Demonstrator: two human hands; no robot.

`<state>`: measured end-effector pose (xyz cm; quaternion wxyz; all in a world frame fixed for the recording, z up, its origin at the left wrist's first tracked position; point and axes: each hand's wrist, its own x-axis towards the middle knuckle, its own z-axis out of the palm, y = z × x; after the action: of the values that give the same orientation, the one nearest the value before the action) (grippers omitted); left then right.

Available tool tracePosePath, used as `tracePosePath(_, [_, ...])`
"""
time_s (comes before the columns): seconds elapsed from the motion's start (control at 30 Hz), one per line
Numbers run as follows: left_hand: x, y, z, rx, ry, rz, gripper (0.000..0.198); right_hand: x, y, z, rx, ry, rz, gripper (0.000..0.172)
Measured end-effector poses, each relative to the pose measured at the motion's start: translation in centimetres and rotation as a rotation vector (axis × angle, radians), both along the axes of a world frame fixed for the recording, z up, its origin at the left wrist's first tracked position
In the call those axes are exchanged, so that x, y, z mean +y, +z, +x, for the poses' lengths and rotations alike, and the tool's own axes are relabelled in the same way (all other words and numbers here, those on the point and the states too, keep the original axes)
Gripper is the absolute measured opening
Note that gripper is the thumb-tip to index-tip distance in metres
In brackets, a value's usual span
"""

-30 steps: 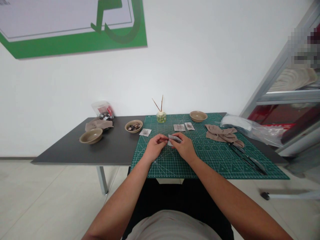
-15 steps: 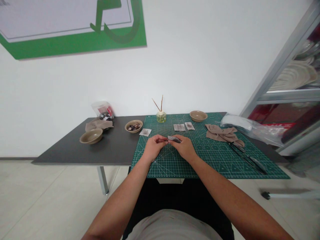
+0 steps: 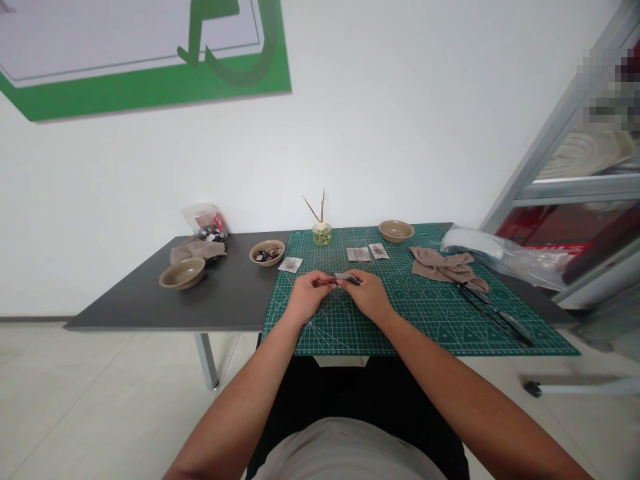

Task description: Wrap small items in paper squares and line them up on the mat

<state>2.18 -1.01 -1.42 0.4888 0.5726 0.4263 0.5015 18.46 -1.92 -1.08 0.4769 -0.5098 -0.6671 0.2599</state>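
A small pale grey packet with dark marks (image 3: 345,276) is pinched in my right hand (image 3: 371,293), its fingers closed on the packet's right side. My left hand (image 3: 307,293) is closed too, thumb and fingertips meeting at the packet's left end. Something thin and dark shows between those fingertips, too small to make out. Both hands are just above the green cutting mat (image 3: 345,333). Beyond them lie similar flat pieces: one pale square (image 3: 291,265) to the left, a wider one (image 3: 359,255) and a smaller one (image 3: 379,251) to the right.
A bowl of dark and brown pieces (image 3: 268,253) stands left of the mat, near another bowl (image 3: 183,274), a cloth (image 3: 199,249) and a clear container (image 3: 206,220). Behind are a reed diffuser (image 3: 323,233) and bowl (image 3: 397,231). Rightward lie a brown cloth (image 3: 443,265), dark tongs-like tool (image 3: 495,313) and plastic bag (image 3: 500,253).
Almost nothing differs. Both hands stay together at the packet with only a tiny shift of the fingers, and the view has moved very slightly.
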Motion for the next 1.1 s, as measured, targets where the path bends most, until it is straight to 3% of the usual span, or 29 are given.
tracePosePath(1.1, [-0.08, 0.05, 0.16, 0.000, -0.013, 0.050, 0.014, -0.07, 0.29, 0.31, -0.015, 0.032, -0.025, 0.021])
